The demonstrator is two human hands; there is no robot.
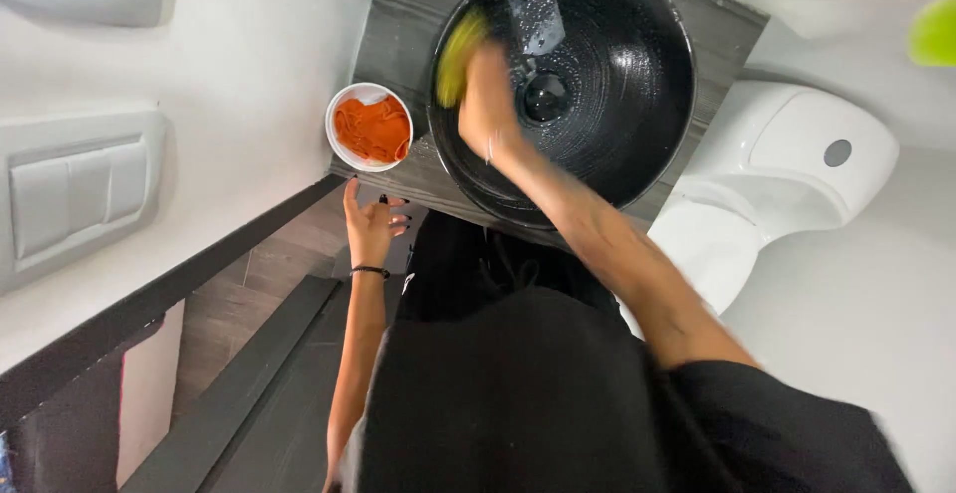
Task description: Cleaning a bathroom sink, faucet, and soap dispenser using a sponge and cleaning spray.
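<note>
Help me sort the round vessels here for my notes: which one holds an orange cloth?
The small white bowl on the grey counter, left of the large black basin, which the right hand scrubs with a yellow sponge.

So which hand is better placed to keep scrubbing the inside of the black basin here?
Right. The right hand is inside the black basin, pressing the yellow sponge against its wet wall near the drain. The left hand hangs empty below the counter edge, nearer the white bowl with an orange cloth.
</note>
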